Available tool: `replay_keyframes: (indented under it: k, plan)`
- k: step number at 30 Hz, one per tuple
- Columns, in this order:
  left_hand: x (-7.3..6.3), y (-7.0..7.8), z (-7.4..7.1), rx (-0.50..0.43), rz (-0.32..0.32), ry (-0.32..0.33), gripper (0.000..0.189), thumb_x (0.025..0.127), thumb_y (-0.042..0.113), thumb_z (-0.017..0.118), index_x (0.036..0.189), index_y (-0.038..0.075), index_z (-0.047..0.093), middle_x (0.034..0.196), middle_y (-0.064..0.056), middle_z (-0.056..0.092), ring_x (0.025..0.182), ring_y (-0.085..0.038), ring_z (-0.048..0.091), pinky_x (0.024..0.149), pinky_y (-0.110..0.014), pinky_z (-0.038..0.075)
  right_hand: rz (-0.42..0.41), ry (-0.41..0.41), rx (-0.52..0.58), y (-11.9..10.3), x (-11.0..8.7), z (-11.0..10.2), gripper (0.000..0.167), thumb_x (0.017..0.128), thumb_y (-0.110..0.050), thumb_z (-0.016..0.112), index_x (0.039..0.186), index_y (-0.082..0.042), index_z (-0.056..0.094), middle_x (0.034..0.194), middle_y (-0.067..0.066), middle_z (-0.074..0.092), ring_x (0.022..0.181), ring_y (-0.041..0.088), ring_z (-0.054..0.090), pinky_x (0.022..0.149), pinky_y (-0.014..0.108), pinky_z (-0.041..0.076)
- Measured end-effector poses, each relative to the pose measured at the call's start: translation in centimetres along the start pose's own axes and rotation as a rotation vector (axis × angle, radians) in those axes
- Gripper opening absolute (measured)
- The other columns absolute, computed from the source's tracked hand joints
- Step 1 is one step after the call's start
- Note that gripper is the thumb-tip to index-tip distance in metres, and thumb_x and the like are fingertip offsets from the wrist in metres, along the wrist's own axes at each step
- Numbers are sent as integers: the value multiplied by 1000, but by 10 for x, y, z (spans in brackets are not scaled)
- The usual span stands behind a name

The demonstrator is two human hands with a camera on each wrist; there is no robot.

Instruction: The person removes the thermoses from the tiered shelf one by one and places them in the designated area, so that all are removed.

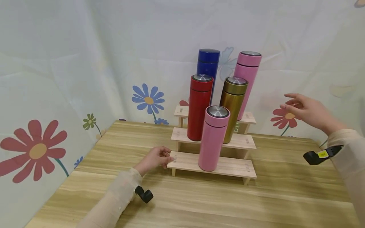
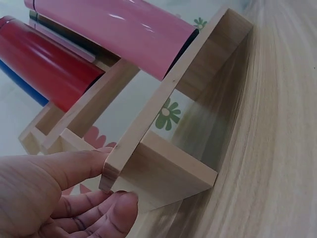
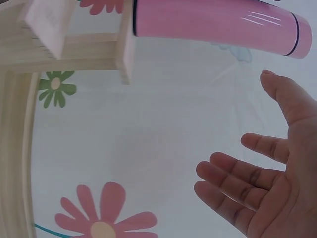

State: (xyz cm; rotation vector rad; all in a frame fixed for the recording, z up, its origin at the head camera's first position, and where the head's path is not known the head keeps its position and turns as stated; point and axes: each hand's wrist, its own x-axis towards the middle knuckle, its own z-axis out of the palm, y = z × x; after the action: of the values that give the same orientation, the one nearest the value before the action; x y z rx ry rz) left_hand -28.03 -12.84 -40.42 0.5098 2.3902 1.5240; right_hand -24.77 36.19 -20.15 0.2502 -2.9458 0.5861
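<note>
My left hand (image 1: 156,159) pinches the left end of the lowest board of a three-step wooden display stand (image 1: 182,160). In the left wrist view, the thumb lies on the board's top and the fingers (image 2: 94,213) curl beneath its end. A pink thermos bottle (image 1: 214,139) stands upright on the lowest step. The middle step holds a red bottle (image 1: 199,110) and a gold bottle (image 1: 232,107). On the top step are a blue bottle (image 1: 208,60) and another pink bottle (image 1: 249,71). Apart from the stand, my right hand (image 1: 310,112) hovers at the right, fingers loosely bent, holding nothing.
A wood-grain table (image 1: 185,202) carries the stand near its back edge. Behind it hangs a pale cloth backdrop (image 1: 159,38) printed with flowers. Black wrist cameras are strapped over both sleeves.
</note>
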Motion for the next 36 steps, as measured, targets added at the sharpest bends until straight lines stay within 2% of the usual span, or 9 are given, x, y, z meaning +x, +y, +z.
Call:
replay_keyframes:
  k: [8, 10, 13, 15, 20, 23, 26, 30, 36]
  plan:
    - [-1, -1, 1, -5, 1, 14, 41, 91, 11, 66, 121, -12, 50, 84, -9, 61, 55, -12, 57, 58, -27, 55, 23, -18, 14, -18, 25, -27, 73, 99, -49, 40, 152, -3, 18, 140, 36, 37, 123, 52, 41, 98, 73, 31]
    - [-2, -2, 0, -8, 5, 16, 41, 91, 11, 65, 121, -12, 49, 83, -9, 61, 54, -12, 57, 58, -27, 55, 12, -9, 25, -23, 31, -31, 73, 99, -49, 40, 152, -4, 19, 138, 36, 41, 117, 49, 48, 96, 69, 38]
    - [-3, -3, -1, -17, 1, 20, 40, 91, 11, 65, 121, -11, 49, 83, -8, 60, 54, -12, 57, 58, -27, 55, -8, 9, 41, -29, 40, -38, 71, 99, -48, 42, 151, -4, 21, 134, 34, 47, 101, 36, 61, 86, 45, 52]
    - [-3, -4, 0, -23, 4, 18, 40, 91, 10, 65, 121, -11, 49, 84, -8, 60, 55, -12, 57, 58, -28, 55, -15, 12, 47, -33, 45, -42, 71, 99, -48, 42, 151, -5, 22, 133, 33, 49, 97, 32, 62, 83, 42, 53]
    - [-2, -4, 1, -50, 12, 0, 40, 92, 10, 64, 122, -11, 48, 84, -7, 60, 56, -13, 58, 59, -29, 56, -7, 12, 53, -38, 52, -51, 72, 100, -49, 39, 152, -3, 19, 134, 37, 46, 99, 42, 61, 94, 67, 40]
    - [-2, -5, 2, -54, 14, -6, 40, 92, 11, 64, 122, -11, 48, 83, -7, 60, 57, -12, 58, 59, -29, 57, -1, 12, 74, -40, 55, -57, 72, 100, -49, 39, 152, -4, 19, 136, 36, 45, 86, 16, 67, 97, 68, 37]
    - [-2, -5, 0, -52, 12, -6, 40, 92, 11, 64, 122, -11, 48, 83, -7, 59, 57, -13, 58, 58, -30, 57, -19, 20, 116, -46, 60, -60, 71, 99, -48, 41, 152, -4, 21, 138, 31, 46, 76, -12, 57, 93, 40, 52]
    - [-4, -7, -4, -50, 12, -5, 41, 92, 12, 64, 123, -11, 48, 84, -7, 59, 57, -13, 58, 60, -31, 57, -56, 37, 169, -59, 66, -62, 69, 99, -45, 43, 150, -3, 24, 130, 19, 54, 78, -17, 54, 66, 7, 47]
    - [-4, -11, -7, -44, 10, 7, 43, 92, 13, 65, 123, -11, 48, 85, -8, 59, 57, -13, 58, 60, -32, 58, -67, 25, 184, -84, 74, -63, 70, 99, -47, 42, 152, -6, 23, 140, 27, 45, 79, -15, 54, 67, 7, 45]
